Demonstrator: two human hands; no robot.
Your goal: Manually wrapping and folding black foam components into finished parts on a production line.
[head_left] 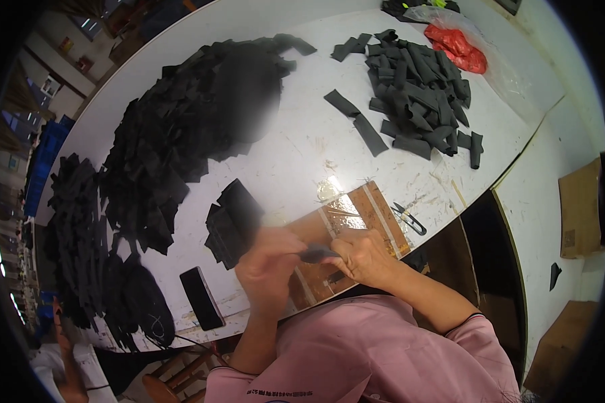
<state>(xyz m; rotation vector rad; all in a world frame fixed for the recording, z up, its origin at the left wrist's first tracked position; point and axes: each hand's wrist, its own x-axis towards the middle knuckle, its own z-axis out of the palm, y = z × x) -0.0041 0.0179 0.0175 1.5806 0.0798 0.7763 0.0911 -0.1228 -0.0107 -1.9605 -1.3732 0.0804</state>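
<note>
Over a brown wooden board, a small dark grey fabric piece spans the gap between my hands. My right hand pinches its right end, thumb and fingers pressed together. Blurred by motion, my left hand has its fingers closed at the other end of the piece; their exact grip is smeared. A small stack of black fabric pieces lies on the white table just beyond my left hand. Light strips cross the board, and a few thin needle-like lines show on it.
Black thread snips lie right of the board, a phone to its left. A large heap of black fabric pieces covers the left; a pile of folded pieces stands far right beside a red plastic bag. Cardboard boxes are at right.
</note>
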